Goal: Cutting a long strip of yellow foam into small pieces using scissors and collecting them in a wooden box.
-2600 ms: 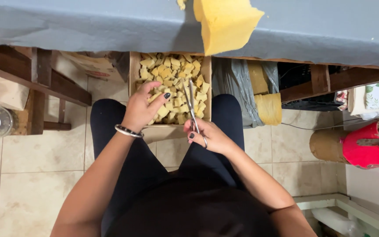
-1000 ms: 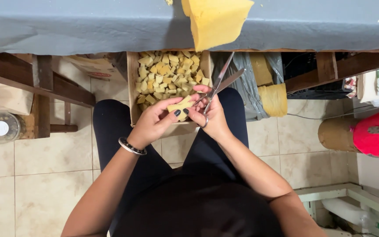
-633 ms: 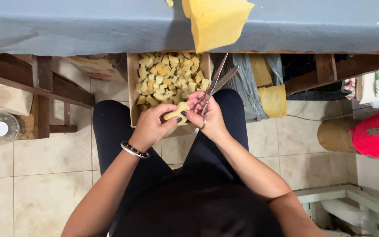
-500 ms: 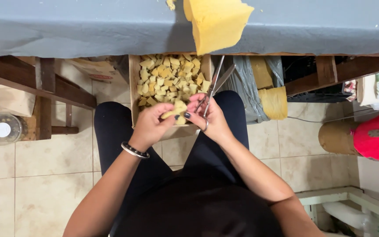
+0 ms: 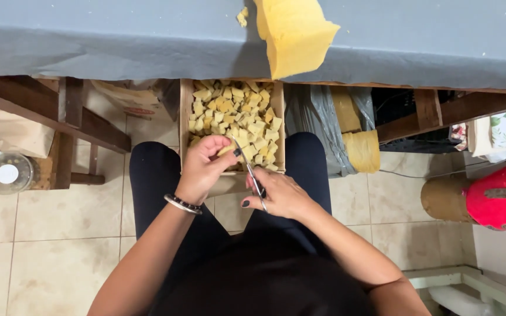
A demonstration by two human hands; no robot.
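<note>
My scissors (image 5: 252, 174) have swung down shut, clenched in my right hand (image 5: 282, 196); my left hand (image 5: 203, 169) pinches a foam piece (image 5: 226, 150) over the box (image 5: 184, 126) — another cube cut.

Yellow foam cubes (image 5: 232, 114) filled the brown box (image 5: 183, 117). Above the box, a yellow foam slab (image 5: 293, 34) lay on a grey cloth (image 5: 118, 41). Nails on the right hand (image 5: 282, 194) were black; the left hand (image 5: 203, 168) wore a dark-and-silver bracelet (image 5: 183, 204). Right of the box stood a red container (image 5: 495, 199). The tiles (image 5: 48, 246) were beige.
</note>
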